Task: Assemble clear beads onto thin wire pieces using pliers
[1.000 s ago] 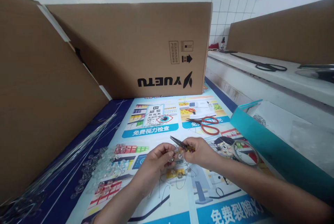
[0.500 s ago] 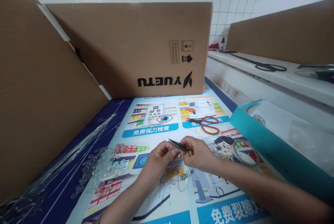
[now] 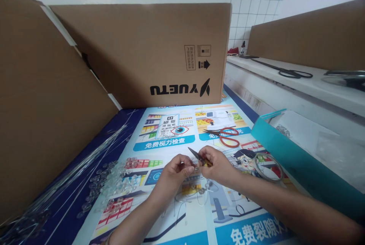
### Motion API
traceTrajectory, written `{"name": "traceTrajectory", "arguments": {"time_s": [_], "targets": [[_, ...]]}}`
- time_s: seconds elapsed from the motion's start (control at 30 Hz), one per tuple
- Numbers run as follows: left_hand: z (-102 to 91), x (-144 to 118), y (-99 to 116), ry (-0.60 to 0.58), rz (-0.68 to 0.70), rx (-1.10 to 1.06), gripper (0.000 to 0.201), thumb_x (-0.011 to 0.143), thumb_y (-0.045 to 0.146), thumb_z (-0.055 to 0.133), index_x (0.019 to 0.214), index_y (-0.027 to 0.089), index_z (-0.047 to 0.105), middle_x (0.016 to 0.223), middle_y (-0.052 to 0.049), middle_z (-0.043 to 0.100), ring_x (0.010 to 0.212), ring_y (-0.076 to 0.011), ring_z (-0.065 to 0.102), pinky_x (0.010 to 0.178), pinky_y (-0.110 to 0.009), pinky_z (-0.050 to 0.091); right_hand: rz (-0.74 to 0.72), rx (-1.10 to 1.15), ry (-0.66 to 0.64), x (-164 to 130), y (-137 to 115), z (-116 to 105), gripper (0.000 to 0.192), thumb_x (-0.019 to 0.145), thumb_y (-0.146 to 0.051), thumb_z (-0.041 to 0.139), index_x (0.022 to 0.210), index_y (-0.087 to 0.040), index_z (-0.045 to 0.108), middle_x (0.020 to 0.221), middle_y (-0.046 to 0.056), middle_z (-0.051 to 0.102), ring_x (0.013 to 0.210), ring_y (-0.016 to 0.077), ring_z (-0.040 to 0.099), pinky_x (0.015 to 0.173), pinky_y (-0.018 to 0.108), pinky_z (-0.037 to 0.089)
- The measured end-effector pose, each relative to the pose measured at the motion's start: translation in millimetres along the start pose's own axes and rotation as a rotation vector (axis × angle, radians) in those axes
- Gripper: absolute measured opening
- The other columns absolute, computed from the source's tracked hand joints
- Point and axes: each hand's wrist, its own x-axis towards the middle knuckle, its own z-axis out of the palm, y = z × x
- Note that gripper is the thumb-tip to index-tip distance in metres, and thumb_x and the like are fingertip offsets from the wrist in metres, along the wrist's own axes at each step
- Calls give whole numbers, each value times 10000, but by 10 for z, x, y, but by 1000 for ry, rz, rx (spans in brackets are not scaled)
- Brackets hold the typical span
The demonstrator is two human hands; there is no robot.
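Observation:
My right hand (image 3: 218, 167) is closed around small pliers (image 3: 197, 155) with yellow handles, their dark jaws pointing up and left. Close beside it, my left hand (image 3: 175, 172) pinches a small clear bead (image 3: 196, 169) between thumb and forefinger. Below the hands hangs a thin strand, carrying a few clear beads (image 3: 202, 191) in a loose loop. Whether the strand runs between my left fingers is hidden. Many loose clear beads (image 3: 114, 180) lie on the printed sheet, left of my left hand.
Red-handled scissors (image 3: 219, 133) lie beyond my hands. On the right are a ring-shaped coil (image 3: 256, 167) and a teal box (image 3: 288, 155) holding clear bags. Long thin wires (image 3: 94, 150) stretch along the left. A cardboard box (image 3: 137, 54) stands behind; black scissors (image 3: 291, 73) rest on the ledge.
My right hand has shifted slightly up and right with the pliers, whose jaws have moved away from my left fingertips. My left hand stays nearly in place.

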Motion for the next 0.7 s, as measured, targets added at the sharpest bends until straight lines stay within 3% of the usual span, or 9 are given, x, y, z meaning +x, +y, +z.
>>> {"name": "traceTrajectory", "arguments": {"time_s": [0.2, 0.47, 0.7], "targets": [[35, 28, -33, -47, 3, -61, 167, 681, 180, 668, 705, 158, 505, 804, -20, 599, 767, -146, 559, 719, -275, 420, 2, -27, 5, -1, 12, 8, 142, 686, -194, 545, 796, -199, 455, 671, -44, 474, 581, 82, 432, 515, 199, 354], [46, 49, -93, 18, 12, -83, 213, 665, 148, 675, 670, 162, 462, 747, 2, 568, 714, -123, 551, 660, -240, 419, 3, -56, 4, -8, -38, 6, 144, 652, -163, 539, 762, -191, 451, 685, -37, 491, 621, 93, 461, 541, 206, 359], [50, -1, -45, 20, -10, -175, 207, 703, 193, 662, 859, 185, 527, 737, 2, 552, 721, -120, 535, 667, -226, 412, 46, -12, -1, -17, -114, -7, 142, 626, -145, 526, 741, -186, 451, 679, -38, 494, 617, 93, 457, 535, 208, 353]]}}
